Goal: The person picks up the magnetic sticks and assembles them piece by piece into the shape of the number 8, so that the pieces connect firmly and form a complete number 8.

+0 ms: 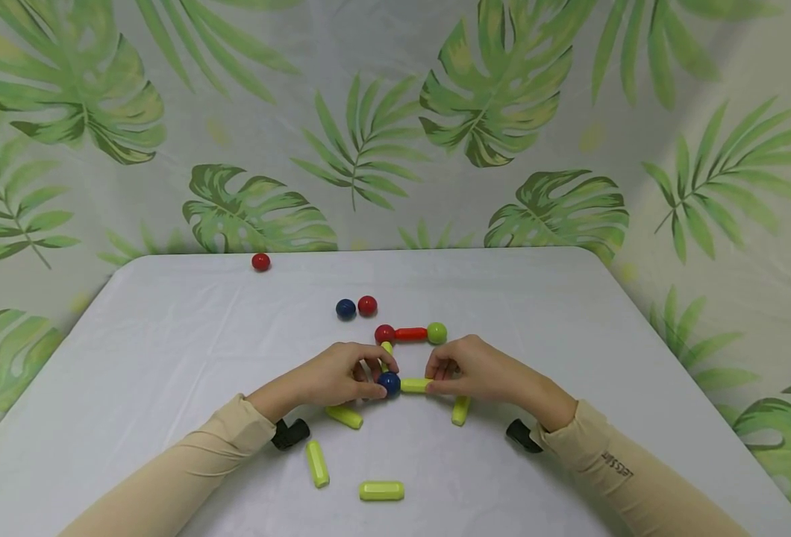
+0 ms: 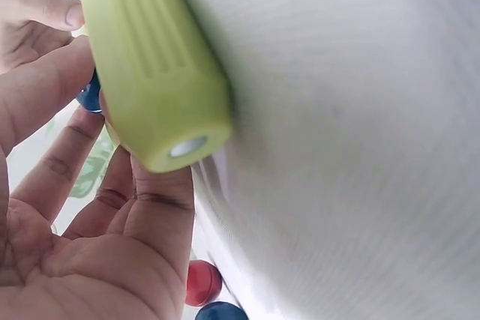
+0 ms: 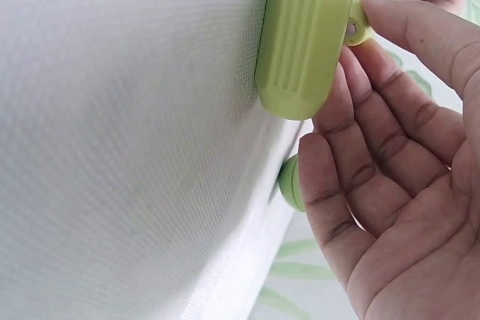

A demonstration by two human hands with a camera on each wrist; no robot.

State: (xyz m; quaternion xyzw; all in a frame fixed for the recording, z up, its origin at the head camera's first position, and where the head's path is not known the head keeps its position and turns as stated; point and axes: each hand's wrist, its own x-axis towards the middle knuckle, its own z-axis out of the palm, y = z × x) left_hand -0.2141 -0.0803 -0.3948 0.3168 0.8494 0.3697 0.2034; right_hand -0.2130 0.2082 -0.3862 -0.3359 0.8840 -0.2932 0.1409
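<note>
A dark blue ball (image 1: 389,384) is pinched between the thumb and fingers of my left hand (image 1: 338,374). My right hand (image 1: 481,373) pinches a yellow-green rod (image 1: 414,385) whose left end meets that ball; its open end (image 3: 351,29) shows in the right wrist view. Behind the ball, a second yellow-green rod (image 1: 386,356) runs up to a dark red ball (image 1: 385,333). From there a red rod (image 1: 410,334) leads right to a green ball (image 1: 437,333). Loose yellow-green rods lie beside the left hand (image 1: 345,417) and below the right hand (image 1: 460,410).
Two more yellow-green rods (image 1: 317,464) lie nearer the front. Behind the joined pieces are another blue ball (image 1: 345,309) and a red ball (image 1: 367,306). A further red ball (image 1: 261,262) rests at the table's back edge. Leaf-patterned cloth (image 1: 362,149) hangs behind the white table (image 1: 187,335).
</note>
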